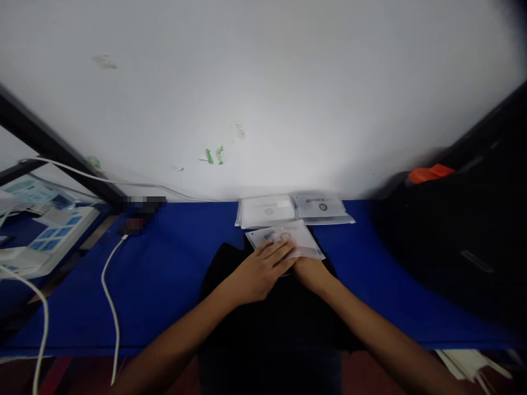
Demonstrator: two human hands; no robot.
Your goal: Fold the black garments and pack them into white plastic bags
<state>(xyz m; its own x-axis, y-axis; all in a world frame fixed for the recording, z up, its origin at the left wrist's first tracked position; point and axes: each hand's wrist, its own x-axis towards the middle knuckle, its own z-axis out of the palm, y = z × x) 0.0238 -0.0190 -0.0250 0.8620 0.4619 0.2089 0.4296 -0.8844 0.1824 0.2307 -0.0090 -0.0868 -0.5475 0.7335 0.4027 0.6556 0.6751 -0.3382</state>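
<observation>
A frosted plastic pouch (310,243) with dark printed lettering is held above black cloth (234,263) in front of me. Across its top lies my left hand (263,269), fingers stretched out flat on the plastic. My right hand (308,269) supports the pouch from below at its near edge, its fingers hidden underneath. Just beyond, a white-looking pouch (263,211) rests on what seem to be others like it. To its right is another frosted pouch (325,211) with printing, also on the table.
The blue table (164,285) meets a pale wall (288,99). A white cable (107,291) runs from a dark, pixelated device (140,214). White boxes with blue squares (53,238) stand at left. A large black bag-like shape (453,247) with orange cloth (430,174) fills the right.
</observation>
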